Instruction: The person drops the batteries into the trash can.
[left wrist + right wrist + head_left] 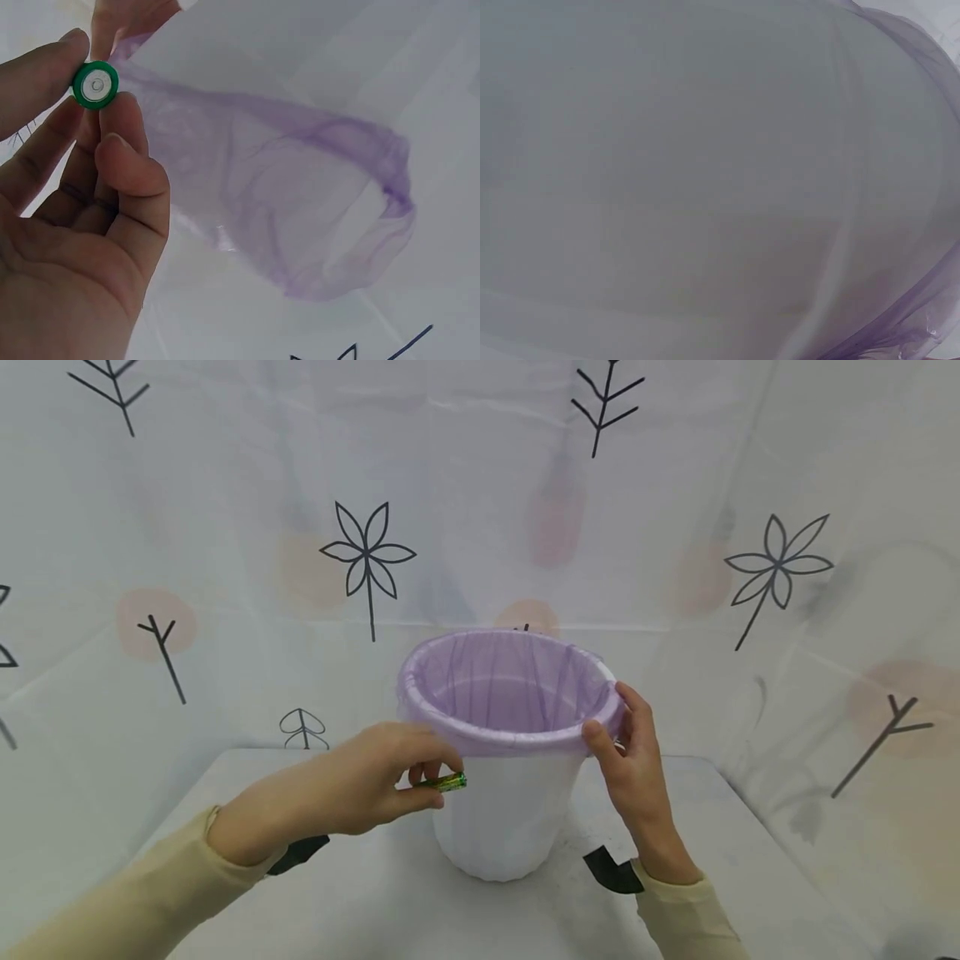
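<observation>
My left hand (405,772) pinches a small green cylindrical battery (450,782) between thumb and fingers, in front of the bin's left side. In the left wrist view, the battery's flat silver end (96,85) faces the camera inside a green ring. A white trash bin (502,818) stands upright, with a thin purple bag (487,739) lining it and folded over its rim. At the bin's right side my right hand (633,760) grips the bagged rim, thumb in front. The right wrist view is filled by the white bin wall (705,165), with purple bag edges at the right.
The bin rests on a white-covered table (360,902). Behind it hangs a white cloth backdrop (465,485) printed with black plant drawings and pale pink spots. A dark piece (615,870) shows beside the right cuff, another (300,853) beside the left.
</observation>
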`<action>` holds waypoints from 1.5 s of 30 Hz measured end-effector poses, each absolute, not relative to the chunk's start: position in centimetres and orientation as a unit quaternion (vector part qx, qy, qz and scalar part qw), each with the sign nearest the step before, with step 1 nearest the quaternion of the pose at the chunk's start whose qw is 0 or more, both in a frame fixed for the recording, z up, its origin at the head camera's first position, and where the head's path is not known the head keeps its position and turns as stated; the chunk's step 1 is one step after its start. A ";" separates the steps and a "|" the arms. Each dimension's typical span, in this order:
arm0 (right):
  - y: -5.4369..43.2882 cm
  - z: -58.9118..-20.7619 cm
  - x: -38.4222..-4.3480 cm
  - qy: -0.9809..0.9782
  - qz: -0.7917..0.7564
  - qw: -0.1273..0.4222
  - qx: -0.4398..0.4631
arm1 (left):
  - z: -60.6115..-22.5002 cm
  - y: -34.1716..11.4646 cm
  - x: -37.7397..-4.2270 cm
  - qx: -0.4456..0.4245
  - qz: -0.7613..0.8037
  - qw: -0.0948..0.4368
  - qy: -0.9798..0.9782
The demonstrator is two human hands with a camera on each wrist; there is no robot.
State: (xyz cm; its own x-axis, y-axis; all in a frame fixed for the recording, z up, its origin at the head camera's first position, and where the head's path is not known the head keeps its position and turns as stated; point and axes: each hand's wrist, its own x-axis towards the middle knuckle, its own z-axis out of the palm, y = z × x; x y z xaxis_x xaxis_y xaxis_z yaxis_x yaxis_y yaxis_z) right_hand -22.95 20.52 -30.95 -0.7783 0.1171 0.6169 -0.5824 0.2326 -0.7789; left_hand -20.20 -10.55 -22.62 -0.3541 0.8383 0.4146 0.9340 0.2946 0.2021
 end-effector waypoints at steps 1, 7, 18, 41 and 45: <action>20.5 -30.9 -23.0 -0.729 0.598 0.293 0.159 | -22.2 -10.4 -20.2 -0.557 -0.207 0.115 -0.796; 20.5 -30.8 -22.9 -0.729 0.598 0.294 0.156 | -19.1 -9.9 -20.1 -0.559 -0.201 0.129 -0.794; 20.4 -30.7 -22.8 -0.731 0.600 0.287 0.150 | -15.7 -8.9 -22.8 -0.519 -0.205 0.138 -0.818; 20.4 -30.5 -22.9 -0.728 0.603 0.288 0.155 | -18.0 -4.8 -30.8 -0.431 -0.212 0.059 -0.875; 20.4 -30.5 -22.9 -0.727 0.603 0.289 0.153 | -18.4 -4.0 -31.5 -0.424 -0.202 0.048 -0.882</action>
State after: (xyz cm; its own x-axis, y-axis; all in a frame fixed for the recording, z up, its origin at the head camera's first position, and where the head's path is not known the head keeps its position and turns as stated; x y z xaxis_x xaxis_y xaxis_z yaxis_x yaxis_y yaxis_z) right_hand -22.88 20.38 -30.46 -0.7864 0.1259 0.6048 -0.5712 0.2247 -0.7895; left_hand -31.46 -4.05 -18.39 -0.6360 0.7278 0.2565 0.7669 0.5590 0.3153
